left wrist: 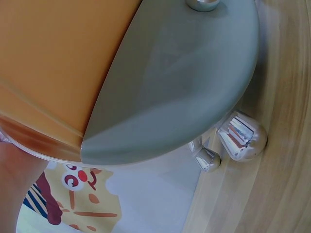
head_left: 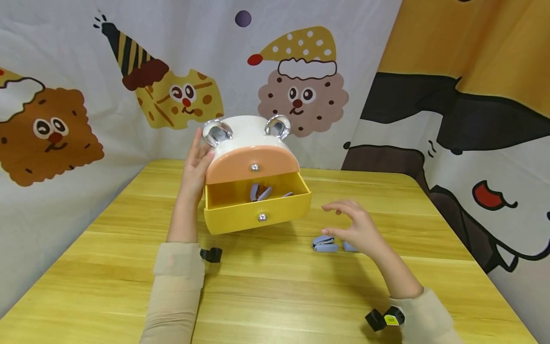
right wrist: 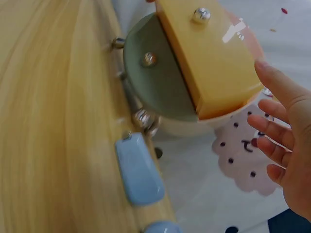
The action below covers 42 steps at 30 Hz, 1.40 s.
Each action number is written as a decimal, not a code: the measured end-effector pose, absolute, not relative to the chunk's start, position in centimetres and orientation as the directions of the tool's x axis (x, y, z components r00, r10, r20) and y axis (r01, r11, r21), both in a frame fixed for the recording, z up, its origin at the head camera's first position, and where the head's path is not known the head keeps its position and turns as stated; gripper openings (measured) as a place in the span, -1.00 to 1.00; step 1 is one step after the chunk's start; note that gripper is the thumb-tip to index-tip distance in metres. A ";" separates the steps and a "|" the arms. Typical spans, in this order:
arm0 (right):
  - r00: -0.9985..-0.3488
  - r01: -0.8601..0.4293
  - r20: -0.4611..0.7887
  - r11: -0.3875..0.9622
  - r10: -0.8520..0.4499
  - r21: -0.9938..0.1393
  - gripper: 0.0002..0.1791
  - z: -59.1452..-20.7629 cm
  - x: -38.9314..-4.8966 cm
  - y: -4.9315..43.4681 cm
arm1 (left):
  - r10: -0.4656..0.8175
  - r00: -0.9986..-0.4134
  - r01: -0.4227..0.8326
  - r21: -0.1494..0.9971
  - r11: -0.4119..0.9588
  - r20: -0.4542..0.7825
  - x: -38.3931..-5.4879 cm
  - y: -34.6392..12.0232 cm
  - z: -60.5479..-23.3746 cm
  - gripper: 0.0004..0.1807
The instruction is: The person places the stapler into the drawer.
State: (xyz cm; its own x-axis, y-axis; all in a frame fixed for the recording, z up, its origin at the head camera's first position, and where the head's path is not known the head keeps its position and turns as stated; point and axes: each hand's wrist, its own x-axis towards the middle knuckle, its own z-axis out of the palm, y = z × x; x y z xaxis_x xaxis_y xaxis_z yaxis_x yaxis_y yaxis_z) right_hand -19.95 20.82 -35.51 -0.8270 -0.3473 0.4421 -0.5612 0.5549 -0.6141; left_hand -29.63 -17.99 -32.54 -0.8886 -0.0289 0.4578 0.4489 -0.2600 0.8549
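A small drawer cabinet [head_left: 251, 131] with a white top and silver ears stands on the table. My left hand [head_left: 195, 167] rests along its left side, fingers extended upward and thumb toward the front. Its yellow drawer [head_left: 232, 220] is pulled out; inside lie a purple mini stapler [head_left: 260, 192] and part of another purple piece [head_left: 288, 194]. To the right of the cabinet, my right hand [head_left: 354, 224] hovers with thumb and fingers apart, holding nothing. Below it lies a mini stapler [head_left: 325, 244], with a second stapler [head_left: 348, 247] partly hidden by the hand.
An orange upper drawer [head_left: 275, 160] is closed above the yellow one. The wrist views show a grey-green lower front [right wrist: 146, 82] and silver feet [left wrist: 242, 137]. A printed cloth [head_left: 232, 67] hangs behind the wooden table [head_left: 258, 296].
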 end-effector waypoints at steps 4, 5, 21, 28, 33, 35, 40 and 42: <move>-0.821 -0.570 0.396 0.557 -0.411 -0.604 -0.41 -36.4 -20.4 21.9 | -0.028 -0.890 0.446 0.857 -0.259 0.455 -29.6 -18.1 -32.6 -0.31; -0.821 -0.569 0.375 0.556 -0.431 -0.606 -0.40 -36.6 -20.5 22.2 | -0.027 -0.890 0.446 0.857 -0.258 0.455 -29.6 -18.1 -32.6 -0.31; -0.808 -0.519 0.098 0.623 -0.581 -0.585 -0.33 -40.0 -22.2 24.3 | -0.024 -0.896 0.434 0.863 -0.259 0.443 -29.4 -18.2 -32.7 -0.31; -0.800 -0.536 0.094 0.635 -0.593 -0.557 -0.36 -41.0 -22.4 24.6 | -0.022 -0.897 0.432 0.864 -0.258 0.442 -29.5 -18.1 -32.7 -0.32; -0.806 -0.539 0.096 0.659 -0.583 -0.525 -0.43 -41.2 -22.5 24.6 | -0.020 -0.903 0.420 0.871 -0.256 0.430 -29.5 -18.1 -32.5 -0.32; -0.808 -0.540 0.096 0.665 -0.582 -0.517 -0.46 -41.3 -22.5 24.5 | -0.019 -0.905 0.416 0.874 -0.251 0.425 -29.4 -18.1 -32.5 -0.31; -0.807 -0.541 0.105 0.656 -0.581 -0.527 -0.52 -41.3 -22.6 24.4 | -0.020 -0.905 0.417 0.875 -0.246 0.426 -29.4 -18.1 -32.4 -0.31; -0.804 -0.542 0.112 0.642 -0.584 -0.543 -0.54 -41.2 -22.7 24.4 | -0.022 -0.904 0.418 0.874 -0.248 0.426 -29.4 -18.1 -32.4 -0.31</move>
